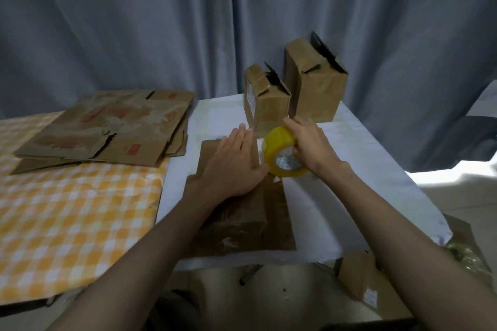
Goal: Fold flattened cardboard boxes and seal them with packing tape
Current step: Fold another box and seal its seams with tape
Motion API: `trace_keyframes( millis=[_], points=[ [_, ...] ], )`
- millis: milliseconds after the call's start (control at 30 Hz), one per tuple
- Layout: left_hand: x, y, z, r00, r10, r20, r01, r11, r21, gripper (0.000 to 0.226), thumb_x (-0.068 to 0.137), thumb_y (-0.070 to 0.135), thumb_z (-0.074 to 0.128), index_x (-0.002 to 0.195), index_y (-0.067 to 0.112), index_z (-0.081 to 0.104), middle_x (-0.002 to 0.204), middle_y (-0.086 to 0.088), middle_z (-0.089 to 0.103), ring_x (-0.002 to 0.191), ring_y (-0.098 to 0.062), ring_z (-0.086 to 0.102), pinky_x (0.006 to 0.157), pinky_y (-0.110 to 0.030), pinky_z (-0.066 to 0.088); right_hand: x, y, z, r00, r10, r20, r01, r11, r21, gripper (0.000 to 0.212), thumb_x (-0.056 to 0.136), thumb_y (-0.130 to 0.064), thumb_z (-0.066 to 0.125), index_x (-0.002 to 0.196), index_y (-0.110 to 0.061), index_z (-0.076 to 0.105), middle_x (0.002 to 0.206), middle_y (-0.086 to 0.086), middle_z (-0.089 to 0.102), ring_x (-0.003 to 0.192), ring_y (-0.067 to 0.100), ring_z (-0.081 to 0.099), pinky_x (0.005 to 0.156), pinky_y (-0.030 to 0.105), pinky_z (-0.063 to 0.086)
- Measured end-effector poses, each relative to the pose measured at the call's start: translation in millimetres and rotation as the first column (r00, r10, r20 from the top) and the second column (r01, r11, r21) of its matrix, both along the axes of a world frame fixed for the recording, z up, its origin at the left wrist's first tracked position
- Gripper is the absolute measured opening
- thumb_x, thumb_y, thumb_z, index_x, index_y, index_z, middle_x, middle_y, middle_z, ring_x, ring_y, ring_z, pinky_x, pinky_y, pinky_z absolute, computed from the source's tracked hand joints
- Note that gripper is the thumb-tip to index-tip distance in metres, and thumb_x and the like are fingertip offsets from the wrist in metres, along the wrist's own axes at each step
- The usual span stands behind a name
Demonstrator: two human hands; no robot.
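On the floor at the near right lies a spare cardboard box (373,290) with a small white label. Above it, on the white-covered bench (336,196), a flattened cardboard box (242,217) (glossy with old tape) lies flat under the person's left hand (234,164), whose straight fingers press down on its far half. The right hand (312,148) has its grip curled around a yellow roll of packing tape (282,156), held tilted at the box's right edge, just beside the left thumb. Behind the hands two folded boxes stand upright: a smaller box (265,99) and, to its right, a taller box (316,80). At the left, a stack of flattened boxes (107,131) rests on a yellow checked cloth (67,217). A grey curtain (161,21) hangs behind.
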State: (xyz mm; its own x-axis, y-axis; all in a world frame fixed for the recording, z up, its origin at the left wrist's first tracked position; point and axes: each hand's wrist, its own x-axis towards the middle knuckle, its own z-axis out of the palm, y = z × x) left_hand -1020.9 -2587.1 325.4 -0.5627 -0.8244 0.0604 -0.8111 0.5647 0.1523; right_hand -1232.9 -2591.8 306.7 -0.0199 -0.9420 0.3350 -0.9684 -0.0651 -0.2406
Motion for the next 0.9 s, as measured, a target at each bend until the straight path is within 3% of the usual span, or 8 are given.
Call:
trace_keyframes(
  millis=[167,267,367,433,500,633,767,900],
  points=[
    [-0.6,0.6,-0.2,1.000,0.005,0.008,-0.005,1.000,0.002,0.088,0.098,0.061,0.034,0.159,0.010,-0.004,0.167,-0.010,-0.010,0.154,-0.022,-0.006,0.123,-0.038,-0.003,-7.7,2.7,-4.8,0.997,0.025,0.076,-0.028,0.999,0.040,0.066,0.081,-0.002,0.069,0.139,-0.025,0.046,0.133,0.010,0.051,0.123,0.035,0.047,0.097,0.051,0.045],
    [-1.5,-1.2,0.7,1.000,-0.001,0.018,0.001,1.000,0.010,0.088,0.099,0.061,0.034,0.159,0.010,-0.003,0.167,-0.011,-0.009,0.155,-0.023,-0.005,0.124,-0.039,-0.001,-26.0,20.3,6.4,0.899,0.062,0.434,-0.141,0.978,0.152,0.091,0.080,-0.035,0.082,0.152,-0.040,0.028,0.146,0.000,0.040,0.132,0.019,0.037,0.105,0.039,0.038],
    [-1.9,-1.2,0.3,0.999,0.002,0.035,-0.002,1.000,0.003,0.089,0.098,0.063,0.032,0.159,0.010,-0.004,0.167,-0.011,-0.010,0.155,-0.024,-0.006,0.124,-0.040,-0.001,-42.5,45.5,-0.7,0.726,-0.078,0.684,-0.045,0.986,0.160,0.057,0.091,-0.043,0.070,0.142,-0.033,0.047,0.138,-0.003,0.052,0.113,0.009,0.056,0.080,0.031,0.056],
    [-1.9,-1.2,0.4,0.999,0.001,0.041,-0.001,1.000,0.004,0.090,0.098,0.064,0.031,0.159,0.010,-0.005,0.167,-0.011,-0.010,0.155,-0.023,-0.006,0.124,-0.039,-0.001,-47.6,52.7,-18.2,0.762,-0.153,0.629,0.024,0.978,0.209,0.024,0.101,-0.038,0.056,0.121,-0.027,0.065,0.118,0.005,0.069,0.089,0.014,0.069,0.070,0.037,0.062],
    [-2.0,-0.7,1.5,0.999,0.001,0.049,-0.001,1.000,0.008,0.090,0.098,0.064,0.031,0.159,0.010,-0.005,0.167,-0.011,-0.011,0.155,-0.023,-0.006,0.124,-0.040,-0.001,-54.3,54.4,-40.0,0.887,-0.174,0.427,0.046,0.955,0.294,0.022,0.097,-0.039,0.050,0.101,-0.031,0.070,0.098,-0.002,0.075,0.090,0.020,0.070,0.084,0.045,0.058],
    [-1.6,-1.1,2.2,0.999,-0.002,0.055,0.001,1.000,0.020,0.092,0.097,0.066,0.032,0.159,0.011,-0.007,0.167,-0.010,-0.011,0.155,-0.023,-0.006,0.125,-0.040,-0.001,-57.1,52.2,-61.2,0.949,-0.215,0.230,0.158,0.958,0.241,0.016,0.092,-0.017,0.063,0.091,-0.024,0.078,0.100,0.004,0.067,0.091,0.024,0.065,0.085,0.033,0.051],
    [-3.5,-2.2,11.7,0.998,0.005,0.070,-0.009,0.998,0.056,0.107,0.083,0.083,0.026,0.160,0.012,0.000,0.168,-0.010,-0.002,0.155,-0.024,0.005,0.125,-0.042,0.007,-55.6,59.3,-60.1,0.863,-0.371,0.342,0.316,0.926,0.205,0.023,0.084,-0.009,0.063,0.073,-0.029,0.068,0.098,0.005,0.059,0.075,0.019,0.061,0.073,0.031,0.047],
    [-12.3,-12.8,22.5,0.998,0.020,0.051,-0.013,0.992,-0.127,0.086,0.091,0.077,0.023,0.145,0.013,0.040,0.153,-0.012,0.040,0.137,-0.029,0.041,0.114,-0.046,0.028,-48.8,66.0,-41.0,0.754,-0.353,0.554,0.398,0.916,0.043,0.008,0.083,-0.028,0.064,0.079,-0.035,0.066,0.095,0.004,0.067,0.073,0.021,0.066,0.073,0.043,0.059]
  ],
)
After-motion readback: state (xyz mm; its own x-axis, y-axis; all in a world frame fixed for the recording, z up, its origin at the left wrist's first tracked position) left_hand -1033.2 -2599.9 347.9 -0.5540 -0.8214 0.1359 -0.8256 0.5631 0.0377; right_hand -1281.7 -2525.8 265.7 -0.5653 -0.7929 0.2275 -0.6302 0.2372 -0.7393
